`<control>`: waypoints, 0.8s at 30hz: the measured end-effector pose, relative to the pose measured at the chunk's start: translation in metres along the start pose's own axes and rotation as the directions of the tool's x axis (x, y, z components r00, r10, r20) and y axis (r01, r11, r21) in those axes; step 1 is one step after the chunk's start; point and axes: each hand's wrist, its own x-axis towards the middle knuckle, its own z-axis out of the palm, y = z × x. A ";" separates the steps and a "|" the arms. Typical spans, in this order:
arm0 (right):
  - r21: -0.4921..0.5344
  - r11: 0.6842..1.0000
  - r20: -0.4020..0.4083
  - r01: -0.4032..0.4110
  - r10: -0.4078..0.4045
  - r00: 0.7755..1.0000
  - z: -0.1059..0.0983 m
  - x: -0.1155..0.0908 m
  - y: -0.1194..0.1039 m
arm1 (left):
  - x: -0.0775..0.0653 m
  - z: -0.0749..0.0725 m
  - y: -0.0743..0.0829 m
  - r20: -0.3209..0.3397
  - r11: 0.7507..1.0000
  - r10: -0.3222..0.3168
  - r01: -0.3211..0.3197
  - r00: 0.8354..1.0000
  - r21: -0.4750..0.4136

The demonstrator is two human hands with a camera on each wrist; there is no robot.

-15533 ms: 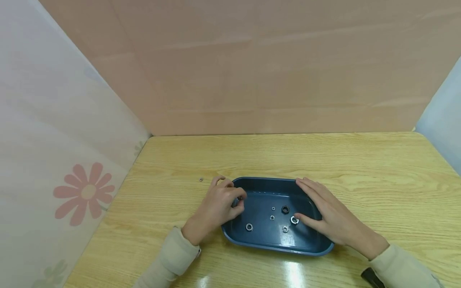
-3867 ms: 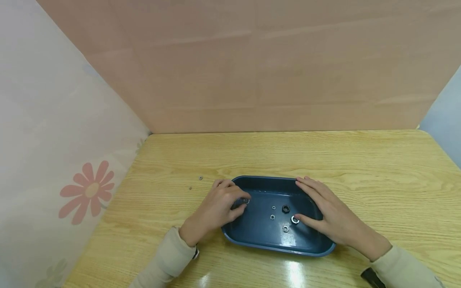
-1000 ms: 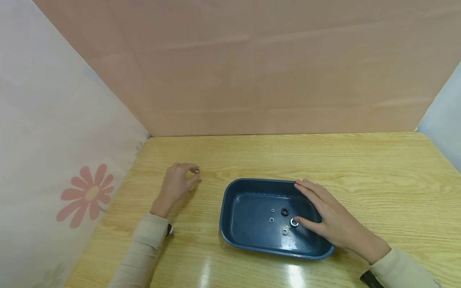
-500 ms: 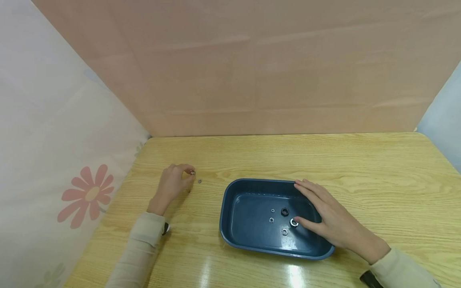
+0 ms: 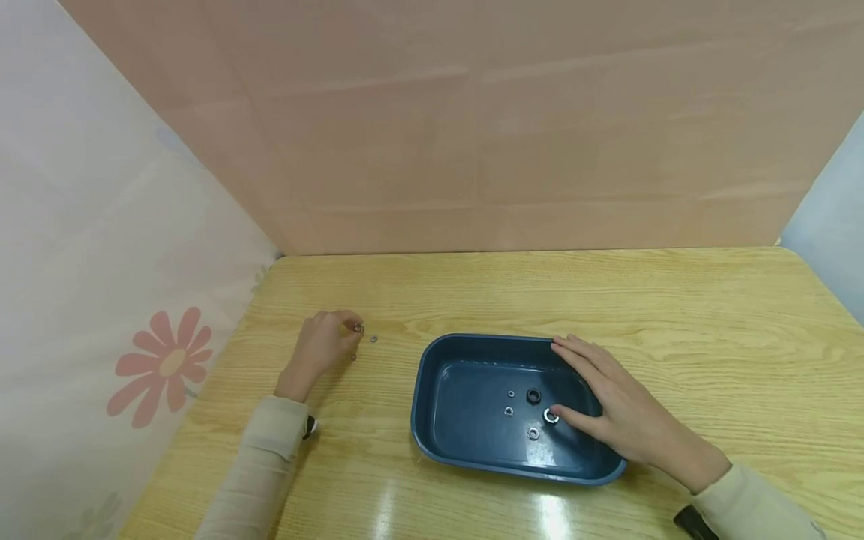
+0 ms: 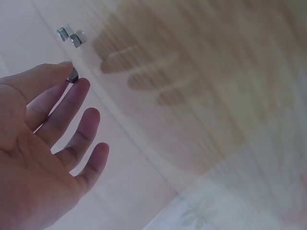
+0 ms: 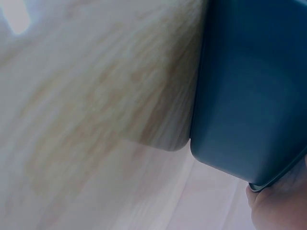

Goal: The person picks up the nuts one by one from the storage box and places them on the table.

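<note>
My left hand (image 5: 319,346) is over the table to the left of the tray. Its thumb and index finger pinch a small metal nut (image 6: 73,75), close above the wood. The other fingers are spread in the left wrist view. Beside it lie two smaller nuts (image 5: 374,338), also visible in the left wrist view as a pair of nuts (image 6: 76,39). My right hand (image 5: 617,405) rests across the right end of the blue tray (image 5: 425,375), fingers straight and fingertips at its far rim. Its thumb reaches inside, right at a large silver nut (image 5: 550,415).
Inside the tray are several other nuts, among them a dark nut (image 5: 533,396) and a silver nut (image 5: 533,433). A tan wall (image 5: 472,150) rises behind the wooden table (image 5: 641,300). At the left stands a white flowered panel (image 5: 81,262).
The left hand has carried a nut from the tray leftwards to the table, then lowered slightly. Long ago one nut lay there; later a second appeared. The right hand stays put.
</note>
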 end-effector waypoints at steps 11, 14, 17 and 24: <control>-0.009 1.000 0.002 0.000 0.000 1.000 -0.001 0.001 0.000 | 0.000 -0.001 0.002 0.070 0.999 -0.032 0.030 0.997 0.021; -0.004 1.000 0.001 0.002 -0.002 1.000 -0.001 0.000 0.000 | 0.000 -0.001 0.003 0.084 0.999 -0.040 0.037 0.996 0.032; 0.000 1.000 0.001 0.004 -0.004 1.000 0.000 -0.001 0.000 | 0.000 0.000 0.003 0.093 0.998 -0.045 0.042 0.995 0.040; 0.006 1.000 -0.002 0.007 -0.007 1.000 0.000 -0.001 0.000 | 0.001 0.001 0.003 0.104 0.999 -0.041 0.038 0.994 0.031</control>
